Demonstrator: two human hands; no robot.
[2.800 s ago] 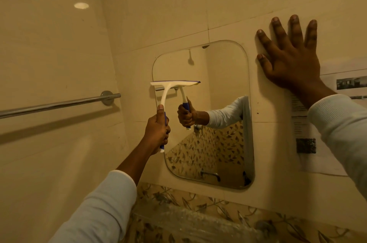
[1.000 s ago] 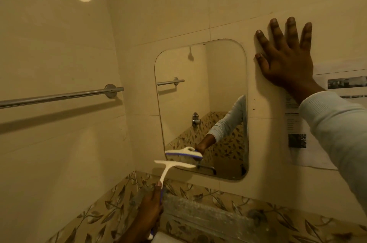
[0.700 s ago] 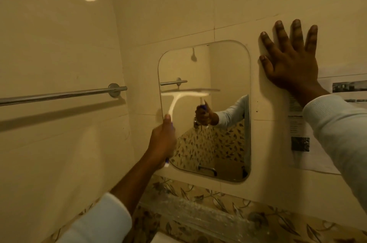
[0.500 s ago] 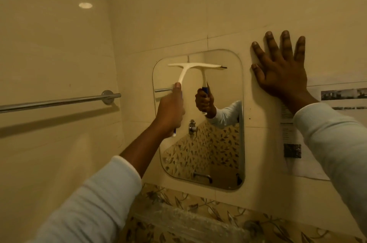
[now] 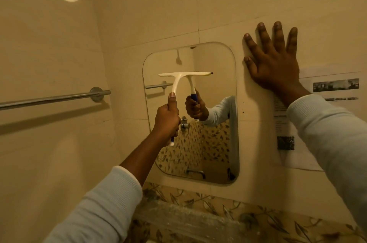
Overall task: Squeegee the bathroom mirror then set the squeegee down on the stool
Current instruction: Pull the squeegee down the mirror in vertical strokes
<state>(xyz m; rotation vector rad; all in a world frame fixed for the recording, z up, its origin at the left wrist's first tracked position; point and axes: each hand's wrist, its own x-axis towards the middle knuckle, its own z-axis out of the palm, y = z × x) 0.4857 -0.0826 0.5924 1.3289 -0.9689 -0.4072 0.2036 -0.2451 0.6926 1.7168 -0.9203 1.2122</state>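
White plastic squeegee (image 5: 179, 81) lies with its blade flat against the upper half of the mirror (image 5: 215, 143), nearer its left edge; the left hand (image 5: 167, 121) grips the handle, thumb up, while the right hand (image 5: 273, 63) presses spread fingers on the wall beside the mirror's top right corner

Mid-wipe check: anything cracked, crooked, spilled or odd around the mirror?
Nothing much. The mirror shows no cracks, and the squeegee sits level on it, gripped by the left hand. Only oddities: clear plastic wrap below the mirror and a paper notice stuck up right of it.
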